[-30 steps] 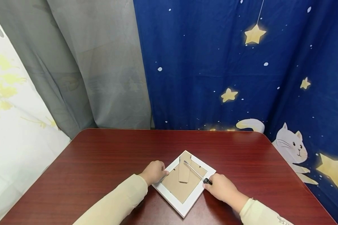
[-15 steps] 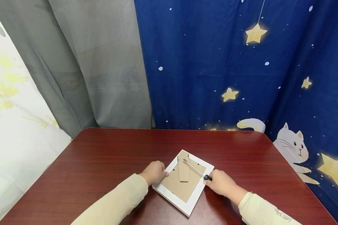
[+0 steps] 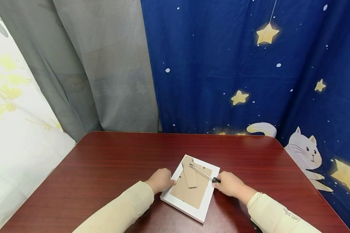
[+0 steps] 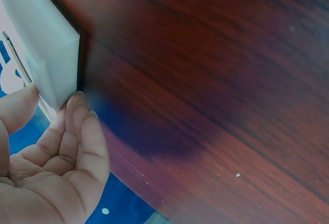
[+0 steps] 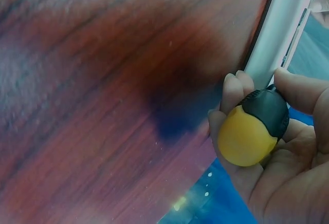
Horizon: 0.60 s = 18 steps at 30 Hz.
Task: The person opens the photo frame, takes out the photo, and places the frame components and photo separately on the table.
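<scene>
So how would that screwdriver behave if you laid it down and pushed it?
The screwdriver might well roll, as its handle looks rounded. It probably feels handle-heavy, given that thin shaft. The shaft looks straight and metallic, so likely stiff.

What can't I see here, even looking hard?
Head view: front of the picture frame, hidden beneath its back.
Head view: yellow end of the screwdriver, hidden by the right hand.
Head view: sleeve lettering, too small to read.
Left wrist view: much of the picture frame, cut off by the left edge.
</scene>
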{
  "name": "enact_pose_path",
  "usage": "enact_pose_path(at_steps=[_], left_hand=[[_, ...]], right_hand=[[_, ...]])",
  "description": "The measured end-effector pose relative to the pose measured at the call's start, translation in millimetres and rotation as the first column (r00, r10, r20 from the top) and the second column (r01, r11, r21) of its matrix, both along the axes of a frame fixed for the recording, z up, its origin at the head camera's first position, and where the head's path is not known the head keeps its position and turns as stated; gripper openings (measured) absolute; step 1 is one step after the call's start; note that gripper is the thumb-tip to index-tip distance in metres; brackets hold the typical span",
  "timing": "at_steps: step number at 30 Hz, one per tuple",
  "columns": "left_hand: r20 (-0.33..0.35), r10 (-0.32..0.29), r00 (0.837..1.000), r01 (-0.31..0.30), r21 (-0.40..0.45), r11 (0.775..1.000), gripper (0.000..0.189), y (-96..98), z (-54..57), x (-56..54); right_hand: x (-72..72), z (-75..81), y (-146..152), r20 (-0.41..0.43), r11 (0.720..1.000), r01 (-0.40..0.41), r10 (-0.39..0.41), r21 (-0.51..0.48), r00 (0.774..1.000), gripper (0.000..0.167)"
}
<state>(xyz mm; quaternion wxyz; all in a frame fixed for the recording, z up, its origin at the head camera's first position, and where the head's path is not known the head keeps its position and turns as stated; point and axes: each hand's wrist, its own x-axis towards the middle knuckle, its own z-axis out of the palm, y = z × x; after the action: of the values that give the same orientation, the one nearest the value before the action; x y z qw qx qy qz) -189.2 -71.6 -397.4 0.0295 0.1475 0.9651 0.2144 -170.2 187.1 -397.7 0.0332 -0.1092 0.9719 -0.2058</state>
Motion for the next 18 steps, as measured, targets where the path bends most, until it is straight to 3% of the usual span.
enact_pose_path(at_steps=[11,18], left_hand=[[0.016,0.000,1.000,0.001,-0.024,1.000,0.029,1.1,2.7,5.8],[0.001,0.006,1.000,-0.006,0.017,1.000,0.031,-0.7,2.5,4.7]], right_hand=[[-6.1,0.2,2.1,0.003,1.000,-0.001,0.001,-0.012,1.000,0.032],[1.3,-1.3,-2.9,-0.044,0.999,0.051,-0.051,-0.010,0.998,0.030]])
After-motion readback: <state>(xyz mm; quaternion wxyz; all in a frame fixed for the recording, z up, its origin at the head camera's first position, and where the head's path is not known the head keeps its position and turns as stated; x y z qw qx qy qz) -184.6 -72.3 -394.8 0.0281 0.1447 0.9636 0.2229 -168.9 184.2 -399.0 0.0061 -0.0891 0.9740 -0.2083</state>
